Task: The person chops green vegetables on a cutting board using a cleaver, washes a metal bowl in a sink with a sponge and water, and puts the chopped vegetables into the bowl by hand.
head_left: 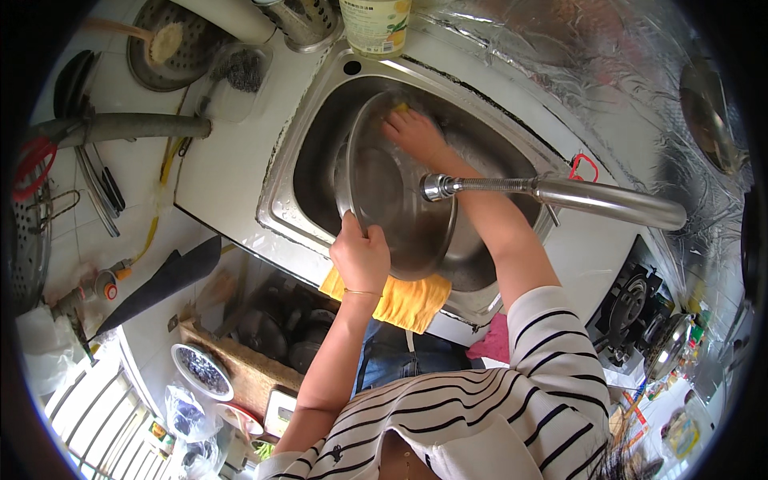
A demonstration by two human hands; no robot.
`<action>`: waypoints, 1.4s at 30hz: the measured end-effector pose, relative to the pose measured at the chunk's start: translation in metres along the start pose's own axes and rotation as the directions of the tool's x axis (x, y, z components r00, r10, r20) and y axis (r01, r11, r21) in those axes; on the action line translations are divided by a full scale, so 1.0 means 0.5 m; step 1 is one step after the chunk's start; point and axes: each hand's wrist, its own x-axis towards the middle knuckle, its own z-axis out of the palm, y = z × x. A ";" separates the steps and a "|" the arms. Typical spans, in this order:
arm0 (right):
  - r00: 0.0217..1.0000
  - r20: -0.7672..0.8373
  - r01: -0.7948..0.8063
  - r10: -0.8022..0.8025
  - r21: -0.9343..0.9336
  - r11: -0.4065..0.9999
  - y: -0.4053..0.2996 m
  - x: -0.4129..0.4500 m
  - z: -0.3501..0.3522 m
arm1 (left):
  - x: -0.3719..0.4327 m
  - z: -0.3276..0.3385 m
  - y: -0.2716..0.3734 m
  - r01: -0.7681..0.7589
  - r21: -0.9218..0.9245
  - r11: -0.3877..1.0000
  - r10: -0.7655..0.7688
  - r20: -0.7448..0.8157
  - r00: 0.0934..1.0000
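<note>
A large round metal basin (pixel 384 186) is tilted inside the stainless steel sink (pixel 282 207). Its near-left rim is gripped by my left hand (pixel 362 252). Inside the basin's far part, my right hand (pixel 414 135) presses a small yellow sponge or scrubber (pixel 401 108), mostly hidden under the fingers. The faucet spout (pixel 438 187) reaches in from the right over my right forearm. A yellow cloth (pixel 414 300) hangs at the sink's front edge, below the basin.
A yellow-green tub (pixel 376 27) stands behind the sink. On the left counter, a clear plastic container (pixel 231 84) holds a steel wool scrubber (pixel 243 71). A pink cloth (pixel 491 339) lies at the front edge, and a gas stove (pixel 627 303) is at the right.
</note>
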 end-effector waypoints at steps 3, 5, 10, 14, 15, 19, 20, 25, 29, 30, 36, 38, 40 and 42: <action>0.995 0.093 -0.034 0.030 0.045 0.998 -0.005 -0.028 -0.002 | 0.000 -0.002 -0.008 0.007 0.025 1.000 -0.006 -0.006 1.000; 0.908 0.339 -0.293 0.245 0.098 0.951 -0.019 -0.088 0.003 | -0.002 -0.002 -0.014 -0.009 0.004 1.000 0.009 -0.030 1.000; 0.678 0.668 -0.577 0.307 0.224 0.785 -0.116 -0.284 0.016 | -0.013 0.024 -0.015 -0.023 0.015 1.000 0.024 -0.087 0.996; 0.603 0.785 -0.762 0.144 0.513 0.395 -0.254 -0.240 -0.045 | -0.014 0.019 -0.026 -0.010 0.070 0.997 0.019 -0.131 0.991; 0.695 0.704 -0.719 0.145 0.676 0.161 -0.293 -0.226 -0.048 | -0.016 0.020 -0.022 -0.010 0.064 0.998 0.017 -0.119 0.993; 0.822 0.341 -0.362 0.456 0.931 -0.043 -0.356 -0.039 -0.072 | -0.008 0.005 -0.023 -0.008 -0.003 1.000 0.008 -0.123 0.992; 0.798 0.244 -0.367 0.551 0.922 0.124 -0.325 0.006 -0.052 | -0.006 0.007 -0.021 -0.037 0.001 0.999 0.037 -0.100 0.994; 0.661 0.120 -0.675 0.741 0.526 0.517 -0.122 -0.005 0.064 | 0.000 0.015 0.000 -0.016 -0.041 0.999 0.015 -0.022 1.000; 0.744 0.350 -0.668 0.569 0.404 0.625 -0.177 -0.151 0.031 | -0.002 0.002 -0.018 -0.014 0.044 0.999 0.016 -0.051 0.999; 0.795 0.365 -0.606 0.485 0.435 0.666 -0.203 -0.180 0.008 | -0.002 0.004 -0.018 -0.019 0.057 0.998 0.022 -0.052 0.998; 0.773 0.531 -0.611 0.347 0.771 0.182 -0.340 -0.095 -0.054 | 0.001 0.000 -0.016 -0.032 0.059 0.998 0.035 -0.066 0.997; 0.821 0.320 -0.457 0.473 0.865 0.208 -0.343 0.000 -0.078 | -0.001 -0.010 -0.020 -0.032 0.065 0.997 0.036 -0.055 0.998; 0.725 0.251 -0.599 0.641 0.690 0.407 -0.224 0.062 -0.032 | 0.003 0.006 -0.001 -0.065 0.043 0.997 0.066 -0.024 0.998; 0.666 0.209 -0.696 0.716 0.520 0.496 -0.112 0.019 0.035 | 0.004 0.028 0.008 -0.099 0.037 0.994 0.099 0.000 0.995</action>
